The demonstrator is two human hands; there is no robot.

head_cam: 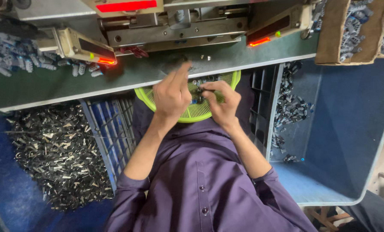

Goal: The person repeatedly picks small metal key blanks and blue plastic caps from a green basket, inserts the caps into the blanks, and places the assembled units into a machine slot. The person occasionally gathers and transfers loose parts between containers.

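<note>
The left hand (pixel 171 95) is raised over a yellow-green basket (pixel 196 112), its fingers (pixel 181 73) stretched up and pressed together, the tips pointing toward the machine; they look empty, and nothing can be seen between them. The right hand (pixel 221 101) sits just beside it, to the right, fingers (pixel 209 88) curled inward and pinched on a small dark part (pixel 199 99), which lies between the two hands, right over the basket's mesh. Whether the left palm also touches that part cannot be told.

The basket rests in the lap, under both hands, its far rim tucked beneath the edge of the green table (pixel 71 81). More small dark parts lie in the basket just beyond the fingertips.

Past the left fingertips, on the table, stands a grey machine (pixel 175 30) with glowing red-orange lights at either side. A few tiny bits lie on the table just ahead of the fingers. Far left of the left hand, grey parts (pixel 11 56) are heaped on the table; below them, a large pile of black and silver pieces (pixel 54 150) lies lower down. Right of the right hand, a blue bin (pixel 351 129) holds scattered dark parts (pixel 288 107), and a cardboard box (pixel 338 34) of grey parts sits beyond it. The person wears a purple shirt (pixel 200 180).
</note>
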